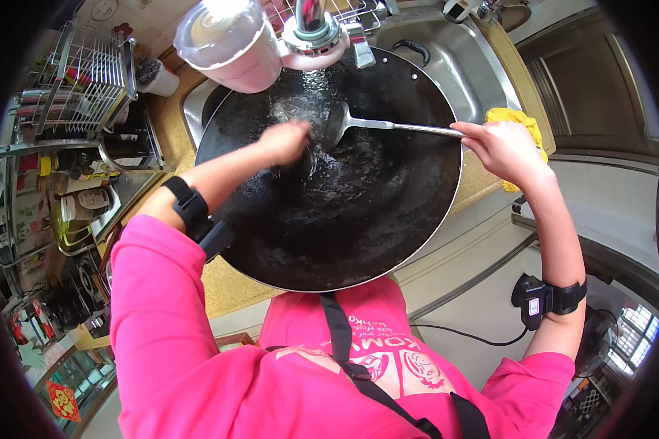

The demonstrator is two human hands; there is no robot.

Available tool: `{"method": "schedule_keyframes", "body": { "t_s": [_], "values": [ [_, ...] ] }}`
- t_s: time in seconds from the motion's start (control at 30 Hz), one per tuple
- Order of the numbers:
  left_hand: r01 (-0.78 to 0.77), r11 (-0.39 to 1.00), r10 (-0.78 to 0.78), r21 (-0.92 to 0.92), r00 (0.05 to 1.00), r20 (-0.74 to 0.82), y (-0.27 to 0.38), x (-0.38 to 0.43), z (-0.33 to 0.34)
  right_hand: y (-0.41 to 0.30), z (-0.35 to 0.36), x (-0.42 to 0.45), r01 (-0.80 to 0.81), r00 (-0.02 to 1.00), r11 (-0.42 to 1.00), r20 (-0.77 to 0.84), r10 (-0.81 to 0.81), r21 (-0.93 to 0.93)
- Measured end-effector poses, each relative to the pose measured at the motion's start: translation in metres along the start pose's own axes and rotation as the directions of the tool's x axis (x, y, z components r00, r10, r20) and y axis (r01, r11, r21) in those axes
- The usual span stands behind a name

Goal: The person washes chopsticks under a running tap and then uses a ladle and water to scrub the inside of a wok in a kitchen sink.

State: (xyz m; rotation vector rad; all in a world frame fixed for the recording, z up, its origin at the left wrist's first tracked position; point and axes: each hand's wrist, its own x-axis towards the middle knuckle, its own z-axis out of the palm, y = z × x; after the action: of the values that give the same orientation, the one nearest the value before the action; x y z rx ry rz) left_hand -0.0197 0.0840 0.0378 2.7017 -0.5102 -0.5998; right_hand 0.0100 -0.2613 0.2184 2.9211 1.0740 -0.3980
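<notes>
A large black wok (307, 236) rests over the sink, with water running into it from a faucet (313, 41) that has a white filter unit (236, 49) attached. My right hand (497, 145) grips the end of a metal spatula handle; the head of the spatula (338, 125) lies in the wok beside the stream. My left hand (286, 141) is over the wok near the falling water, left of the spatula head. It is blurred, and its fingers cannot be made out clearly.
Beyond the wok is the stainless steel sink (456, 66). A yellow cloth (513, 118) hangs at the counter edge behind my right hand. Wire racks (88, 82) with kitchen items stand at the left, near a white cup (162, 82) holding a dark scrubber. A wooden cabinet door (576, 93) is at the right.
</notes>
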Motion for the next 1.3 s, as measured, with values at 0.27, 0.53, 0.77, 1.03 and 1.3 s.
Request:
{"method": "schedule_keyframes", "body": {
  "t_s": [0.27, 0.53, 0.77, 1.03, 1.3],
  "values": [
    [0.244, 0.970, -0.240, -0.006, 0.951, -0.196, -0.013, 0.030, 0.033, -0.013, -0.009, -0.011, -0.038, 0.999, 0.998, 0.021, 0.039, -0.047],
    [0.054, 0.909, -0.207, -0.413, 0.919, -0.336, 0.022, 0.048, 0.056, -0.021, 0.000, -0.012, -0.062, 0.998, 0.985, -0.002, 0.062, -0.163],
    [0.038, 0.941, -0.120, -0.335, 0.966, -0.227, 0.013, 0.032, 0.061, -0.011, 0.001, -0.014, 0.002, 1.000, 0.995, 0.014, 0.000, -0.100],
    [0.061, 0.950, -0.136, -0.307, 0.964, -0.230, 0.016, 0.024, 0.080, -0.015, 0.003, -0.010, -0.033, 0.999, 0.985, -0.048, 0.025, -0.168],
    [0.167, 0.981, -0.150, -0.094, 0.974, 0.169, 0.002, -0.009, 0.008, 0.018, -0.023, -0.043, -0.015, 0.990, 0.992, -0.143, -0.003, -0.126]
  ]
}}
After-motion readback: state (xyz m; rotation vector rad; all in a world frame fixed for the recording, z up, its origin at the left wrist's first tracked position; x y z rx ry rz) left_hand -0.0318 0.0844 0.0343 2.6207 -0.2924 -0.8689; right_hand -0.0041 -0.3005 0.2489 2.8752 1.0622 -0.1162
